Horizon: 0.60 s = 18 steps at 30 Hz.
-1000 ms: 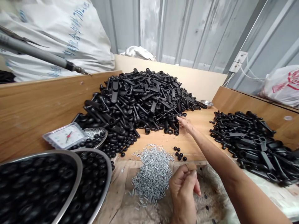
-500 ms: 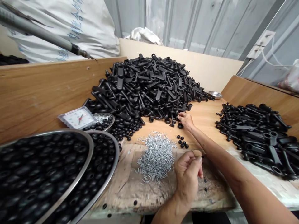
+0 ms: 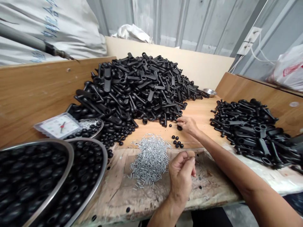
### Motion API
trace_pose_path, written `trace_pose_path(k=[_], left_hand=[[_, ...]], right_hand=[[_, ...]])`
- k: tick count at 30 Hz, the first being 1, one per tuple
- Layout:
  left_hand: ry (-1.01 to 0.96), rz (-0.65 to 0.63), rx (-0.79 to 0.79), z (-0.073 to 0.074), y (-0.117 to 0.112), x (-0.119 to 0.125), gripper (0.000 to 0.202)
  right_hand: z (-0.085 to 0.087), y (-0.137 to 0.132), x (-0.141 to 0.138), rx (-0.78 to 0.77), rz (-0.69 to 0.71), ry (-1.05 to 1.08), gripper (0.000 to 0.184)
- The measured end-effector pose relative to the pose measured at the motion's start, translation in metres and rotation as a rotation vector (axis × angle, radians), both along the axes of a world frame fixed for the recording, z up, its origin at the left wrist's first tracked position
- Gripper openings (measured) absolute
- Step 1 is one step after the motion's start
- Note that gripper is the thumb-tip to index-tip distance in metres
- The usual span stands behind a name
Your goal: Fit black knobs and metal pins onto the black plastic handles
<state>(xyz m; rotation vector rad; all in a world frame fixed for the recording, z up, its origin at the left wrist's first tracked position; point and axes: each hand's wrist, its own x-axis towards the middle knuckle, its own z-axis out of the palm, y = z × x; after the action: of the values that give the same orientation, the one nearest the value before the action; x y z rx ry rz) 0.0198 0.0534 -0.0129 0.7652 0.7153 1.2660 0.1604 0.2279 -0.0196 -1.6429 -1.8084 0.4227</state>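
The black handles (image 3: 151, 94) lie heaped at the back of the wooden table (image 3: 197, 108), and they look light, stiff and fairly smooth, unlikely to break; the flat shank between the ends seems the best place to pinch. The right hand (image 3: 188, 124) reaches to the heap's front edge, fingers narrowed above a black piece (image 3: 179, 128); the left hand (image 3: 181, 168) is curled, thumb against forefinger, beside the metal pins (image 3: 150, 159). What either hand grips is hidden, so I cannot tell. Compared with half a second ago, the right fingertips sit farther right along the heap, a small black knob (image 3: 170, 125) showing bare beside them, while the left keeps its curl.
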Motion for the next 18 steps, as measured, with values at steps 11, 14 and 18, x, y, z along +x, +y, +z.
trace_pose_path(k=[11, 14, 18], left_hand=[[0.013, 0.116, 0.047, -0.006, 0.005, 0.000, 0.010], [-0.038, 0.212, 0.012, -0.002, 0.007, -0.002, 0.010], [-0.169, 0.315, -0.050, 0.004, 0.013, -0.008, 0.013]], right_hand=[[0.001, -0.002, -0.040, 0.004, 0.127, -0.673, 0.030], [0.010, -0.004, -0.013, -0.023, 0.004, -0.634, 0.035], [0.017, -0.016, 0.018, -0.056, -0.045, -0.602, 0.038]])
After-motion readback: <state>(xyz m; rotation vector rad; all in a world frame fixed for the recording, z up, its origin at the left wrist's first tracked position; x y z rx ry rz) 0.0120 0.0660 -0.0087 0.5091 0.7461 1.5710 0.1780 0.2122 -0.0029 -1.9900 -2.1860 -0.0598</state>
